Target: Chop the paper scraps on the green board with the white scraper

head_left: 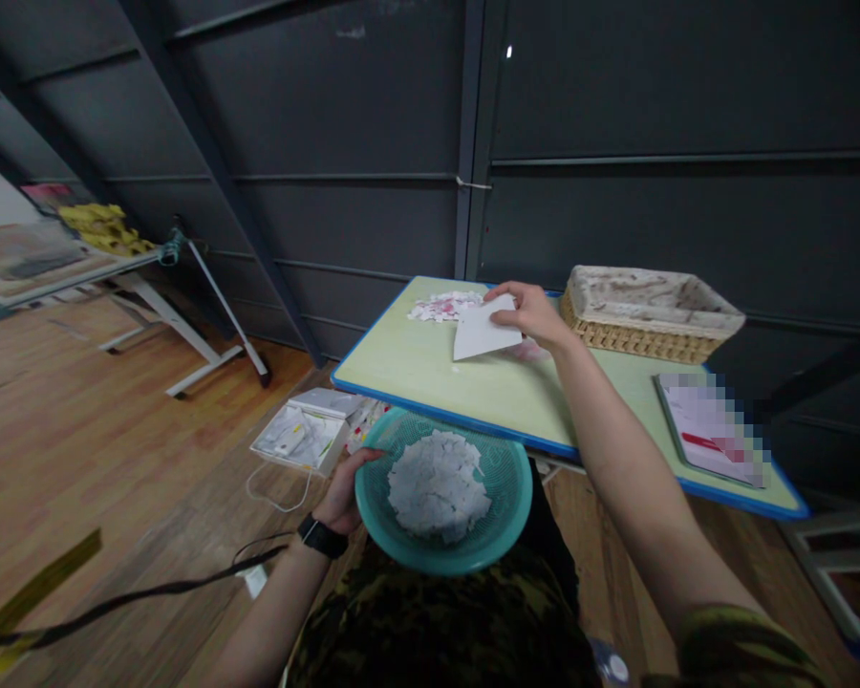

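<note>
Left hand (pixel 344 499) gripping the teal mesh bowl (pixel 505 497) of paper scraps (pixel 439 484) by its rim — fingers curled, right hand (pixel 534 312) pinching a white paper sheet (pixel 482 332) over the table (pixel 430 368), wicker basket (pixel 645 311) sitting just beside.

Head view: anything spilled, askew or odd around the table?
Loose paper scraps lie at the table's far edge, and more seem to lie on the floor beside an open white box. The teal bowl in the left hand sits level.

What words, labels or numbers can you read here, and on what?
No text reads clearly.
Booklet on table: blurred out, unreadable.
Scraps on table: red print, too small.
Sheet in right hand: blank.
Basket in left hand: no label seen.
</note>
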`<state>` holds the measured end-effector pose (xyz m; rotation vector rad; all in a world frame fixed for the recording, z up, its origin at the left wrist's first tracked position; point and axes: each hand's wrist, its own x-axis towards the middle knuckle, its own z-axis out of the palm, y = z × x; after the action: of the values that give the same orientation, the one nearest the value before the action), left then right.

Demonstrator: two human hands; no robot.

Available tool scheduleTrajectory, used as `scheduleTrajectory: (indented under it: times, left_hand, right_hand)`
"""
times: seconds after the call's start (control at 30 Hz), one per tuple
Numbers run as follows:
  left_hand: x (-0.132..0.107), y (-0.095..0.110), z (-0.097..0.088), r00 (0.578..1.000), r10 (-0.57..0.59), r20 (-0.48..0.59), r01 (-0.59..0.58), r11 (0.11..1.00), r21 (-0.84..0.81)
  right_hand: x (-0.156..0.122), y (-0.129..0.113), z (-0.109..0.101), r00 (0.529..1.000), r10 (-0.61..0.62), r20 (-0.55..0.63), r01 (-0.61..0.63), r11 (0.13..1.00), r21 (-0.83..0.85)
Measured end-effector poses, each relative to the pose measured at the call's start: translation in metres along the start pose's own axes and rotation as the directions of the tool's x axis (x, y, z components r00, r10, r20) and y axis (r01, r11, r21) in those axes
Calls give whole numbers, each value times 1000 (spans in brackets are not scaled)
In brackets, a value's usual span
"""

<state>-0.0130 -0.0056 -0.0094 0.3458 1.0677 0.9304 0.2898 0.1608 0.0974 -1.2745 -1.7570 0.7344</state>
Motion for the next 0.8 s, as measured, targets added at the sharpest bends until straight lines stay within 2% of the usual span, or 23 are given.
scheduleTrajectory:
  times: [0.13,0.3,0.5,0.67,0.8]
  left_hand:
    - [-2,1,2,1000,9,-5,-9,1000,8]
    - [-3,0,2,1000,-5,-19,5,1000,-11]
    - [-1,0,1,1000,25,-18,-25,1000,-9]
    - [-6,3,6,998,9,-58,-9,1000,-7]
    - [-8,5,6,996,1,-88,-2,1000,-6]
  right_hand:
    - [0,0,4,999,0,48,1,1000,-18]
    - [0,-1,3,1000,-24,-5,24,1000,10]
    - [-1,-1,5,989,2,147,-4,1000,14]
    - [0,3,4,994,15,107,-17,1000,23]
    - [-4,-2,11,968,36,247,-55,996,69]
